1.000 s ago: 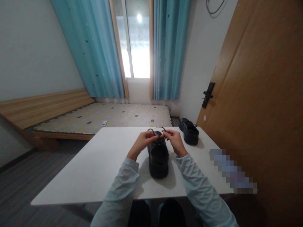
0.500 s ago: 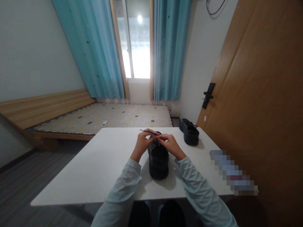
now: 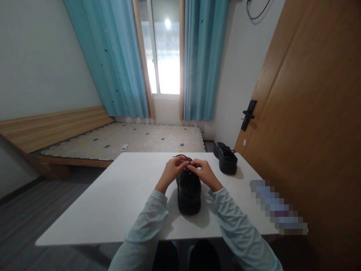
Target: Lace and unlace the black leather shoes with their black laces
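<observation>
A black lace-up shoe (image 3: 189,195) stands upright on the white table (image 3: 113,203), its heel towards me. Over its laced front, my left hand (image 3: 174,169) and my right hand (image 3: 203,171) meet with fingertips nearly touching. Both hands are closed in a pinch on the dark shoelace (image 3: 183,156), which arcs up above the fingers. Exactly how the lace runs between the fingertips is too small to make out. The toe of the shoe is largely hidden behind my hands.
A second black shoe (image 3: 228,162) stands at the table's far right corner. Along the right edge lies a blurred-out item (image 3: 276,207). Beyond the table is a bed (image 3: 152,137) with a small white remote (image 3: 124,148); a wooden door (image 3: 304,113) rises at right.
The loose end of the shoelace has swung from pointing left to arching above the fingers. My fingertips have shifted slightly; the shoe has stayed in place.
</observation>
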A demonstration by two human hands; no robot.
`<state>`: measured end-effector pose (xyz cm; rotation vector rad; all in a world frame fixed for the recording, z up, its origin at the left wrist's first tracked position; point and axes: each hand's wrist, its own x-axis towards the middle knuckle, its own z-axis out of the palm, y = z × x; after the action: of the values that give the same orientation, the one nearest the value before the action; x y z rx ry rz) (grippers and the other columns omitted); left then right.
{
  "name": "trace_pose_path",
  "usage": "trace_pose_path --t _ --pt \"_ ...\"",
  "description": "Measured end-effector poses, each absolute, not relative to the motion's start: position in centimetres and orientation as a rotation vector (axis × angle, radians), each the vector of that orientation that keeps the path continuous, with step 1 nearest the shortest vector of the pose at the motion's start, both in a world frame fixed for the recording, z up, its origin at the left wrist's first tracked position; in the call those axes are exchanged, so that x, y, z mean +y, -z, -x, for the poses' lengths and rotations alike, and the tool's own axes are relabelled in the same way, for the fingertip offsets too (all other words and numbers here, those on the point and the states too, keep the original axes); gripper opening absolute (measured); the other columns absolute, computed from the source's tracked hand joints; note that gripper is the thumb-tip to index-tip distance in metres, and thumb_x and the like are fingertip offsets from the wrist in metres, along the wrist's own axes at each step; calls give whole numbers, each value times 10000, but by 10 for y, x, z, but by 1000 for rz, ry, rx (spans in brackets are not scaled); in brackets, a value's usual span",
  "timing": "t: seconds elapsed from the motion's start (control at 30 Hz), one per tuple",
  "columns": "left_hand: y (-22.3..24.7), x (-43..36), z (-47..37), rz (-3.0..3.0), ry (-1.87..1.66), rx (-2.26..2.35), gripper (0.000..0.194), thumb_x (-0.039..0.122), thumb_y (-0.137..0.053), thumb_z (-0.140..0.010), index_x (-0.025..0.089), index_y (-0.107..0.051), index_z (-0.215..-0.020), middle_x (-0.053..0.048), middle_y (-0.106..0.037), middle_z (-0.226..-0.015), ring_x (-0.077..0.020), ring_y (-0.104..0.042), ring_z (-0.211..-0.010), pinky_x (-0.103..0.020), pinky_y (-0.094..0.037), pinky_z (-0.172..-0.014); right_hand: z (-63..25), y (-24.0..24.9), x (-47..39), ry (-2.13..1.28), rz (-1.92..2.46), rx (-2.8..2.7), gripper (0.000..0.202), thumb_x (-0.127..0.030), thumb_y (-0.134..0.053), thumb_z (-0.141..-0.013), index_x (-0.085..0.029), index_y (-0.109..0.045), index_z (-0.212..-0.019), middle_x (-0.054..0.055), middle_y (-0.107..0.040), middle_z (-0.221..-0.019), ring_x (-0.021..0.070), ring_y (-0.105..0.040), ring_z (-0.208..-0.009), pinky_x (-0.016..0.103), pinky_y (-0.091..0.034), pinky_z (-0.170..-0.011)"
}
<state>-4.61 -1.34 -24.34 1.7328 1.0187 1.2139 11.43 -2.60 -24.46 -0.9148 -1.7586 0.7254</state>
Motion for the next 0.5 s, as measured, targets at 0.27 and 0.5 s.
trace_pose_path --t 0.27,0.5 --pt "247 -17 53 -1560 -1042 1009 404 430 -729 -647 107 -678 -885 -34 -643 -611 -117 -558 -535 -199 -374 -477 -118 250 -23 -708 952 -1712 198 -337 -637 -756 -152 -683 -705 31 -661 -676 158 -570 -653 273 -410 -623" --pt "243 -22 51 -1496 -1015 942 403 358 -750 -644 96 -663 -936 -38 -670 -665 -123 -582 -605 -231 -412 -602 -121 255 -18 -710 974 -1655 228 -377 -645 -751 -156 -697 -772 43 -687 -716 164 -583 -659 286 -418 -638"
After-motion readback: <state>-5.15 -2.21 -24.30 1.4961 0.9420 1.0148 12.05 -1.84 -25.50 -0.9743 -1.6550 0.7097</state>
